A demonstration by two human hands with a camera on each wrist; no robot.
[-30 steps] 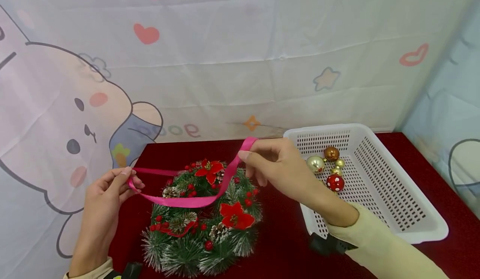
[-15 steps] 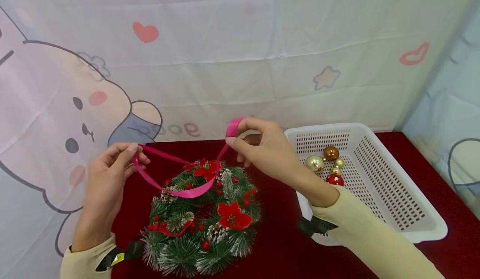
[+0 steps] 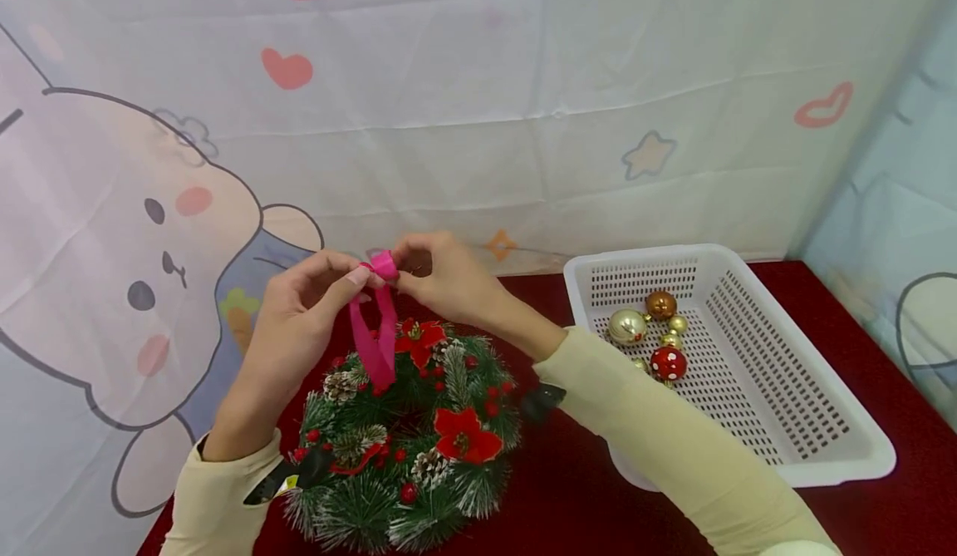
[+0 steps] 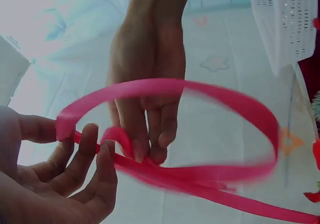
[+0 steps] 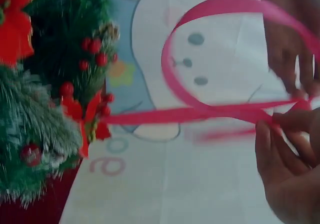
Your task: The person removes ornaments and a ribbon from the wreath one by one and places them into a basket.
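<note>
A pink ribbon (image 3: 374, 348) hangs in a loop from both hands, above the back of a green wreath (image 3: 478, 477). My left hand (image 3: 302, 315) pinches the ribbon between thumb and fingers. Close beside it, my right hand (image 3: 456, 282) pinches another part of the ribbon, and the fingertips of the two hands nearly meet. In the left wrist view the ribbon (image 4: 150, 86) makes a wide loop, and one strand runs off toward the wreath. The right wrist view shows that strand reaching a red flower (image 5: 90, 119) on the wreath.
A white plastic basket (image 3: 845, 373) stands on the right, holding several ornaments, among them a red white-dotted ball (image 3: 668, 363) and a pale gold ball (image 3: 626, 327). A dark red cloth (image 3: 583, 498) covers the table. Behind hangs a printed curtain (image 3: 463, 124).
My hands have come together from well apart, the right hand moving left and the left hand moving right and up. The ribbon between them has folded into a narrow hanging loop.
</note>
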